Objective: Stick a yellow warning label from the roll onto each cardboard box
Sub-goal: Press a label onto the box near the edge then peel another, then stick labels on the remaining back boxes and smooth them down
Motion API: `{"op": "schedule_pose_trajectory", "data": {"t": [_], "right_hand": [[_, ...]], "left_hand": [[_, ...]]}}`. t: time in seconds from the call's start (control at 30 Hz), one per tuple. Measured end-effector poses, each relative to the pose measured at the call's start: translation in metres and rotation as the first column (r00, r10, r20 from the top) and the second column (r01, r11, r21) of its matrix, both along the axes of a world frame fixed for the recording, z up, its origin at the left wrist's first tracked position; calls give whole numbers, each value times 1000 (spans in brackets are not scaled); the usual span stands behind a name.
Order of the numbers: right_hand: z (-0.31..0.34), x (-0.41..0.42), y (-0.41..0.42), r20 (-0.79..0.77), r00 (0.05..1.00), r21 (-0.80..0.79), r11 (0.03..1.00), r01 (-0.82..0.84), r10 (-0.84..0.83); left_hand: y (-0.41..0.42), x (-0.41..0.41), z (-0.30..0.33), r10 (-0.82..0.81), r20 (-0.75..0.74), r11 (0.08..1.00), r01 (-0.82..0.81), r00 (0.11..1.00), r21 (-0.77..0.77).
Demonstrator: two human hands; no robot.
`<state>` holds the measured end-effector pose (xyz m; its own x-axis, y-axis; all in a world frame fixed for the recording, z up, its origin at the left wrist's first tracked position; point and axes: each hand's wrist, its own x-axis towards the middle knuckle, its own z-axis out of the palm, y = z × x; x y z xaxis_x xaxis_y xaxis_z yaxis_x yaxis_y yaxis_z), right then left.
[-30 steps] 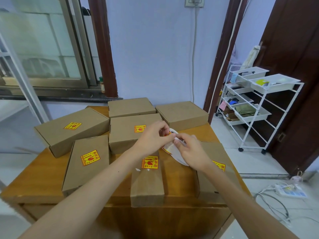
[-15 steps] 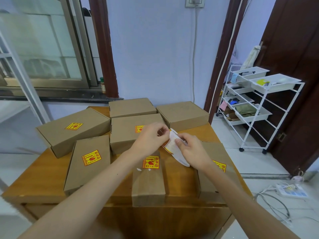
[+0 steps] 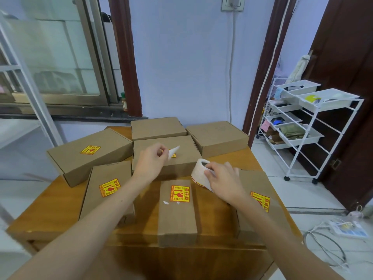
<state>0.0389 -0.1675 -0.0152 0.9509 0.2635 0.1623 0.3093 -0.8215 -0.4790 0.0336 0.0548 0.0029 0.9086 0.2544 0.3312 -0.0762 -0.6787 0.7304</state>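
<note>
Boxes crowd our wooden table (image 3: 50, 207). In the head view, our left hand (image 3: 150, 161) pinches a peeled label (image 3: 174, 151) above the middle cardboard box (image 3: 161, 146), while our right hand (image 3: 223, 179) grips the label roll (image 3: 198, 173) just over the tabletop, beside the near box (image 3: 177, 215).

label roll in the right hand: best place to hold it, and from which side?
Hold the label roll through its open core, from the right and slightly above. It lies tilted with the hollow facing up toward the right hand, whose fingers already hook into it. That grip seems to leave the outer wrap and printed edge free for the left hand to peel labels away.
</note>
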Motion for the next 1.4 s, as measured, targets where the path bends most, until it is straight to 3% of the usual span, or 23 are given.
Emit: {"op": "schedule_pose_trajectory", "data": {"t": [0.27, 0.43, 0.57, 0.8, 1.1, 1.4], "right_hand": [[-12, -5, 11, -49, 998, -52, 998, -44, 42], [2, 1, 11, -88, 995, 250, 968, -26, 50], [18, 3, 10, -57, 998, 379, 925, 0, 24], [29, 14, 12, -14, 1000, 392, 920, 20, -16], [39, 38, 27, -31, 996, 414, 908, -62, 82], [15, 95, 53, -125, 982, 419, 905, -75, 139]], "left_hand": [[-4, -1, 6, -90, 40, 994, 92, 995, -66], [-10, -2, 6, -109, 38, 994, 110, 993, -24], [-13, 1, 4, -119, 38, 992, 120, 992, -28], [-14, 24, 8, -131, 72, 991, 132, 989, -1], [14, 76, 13, -75, 95, 995, 68, 993, 78], [70, 139, 0, 44, -17, 987, -41, 999, 155]]}}
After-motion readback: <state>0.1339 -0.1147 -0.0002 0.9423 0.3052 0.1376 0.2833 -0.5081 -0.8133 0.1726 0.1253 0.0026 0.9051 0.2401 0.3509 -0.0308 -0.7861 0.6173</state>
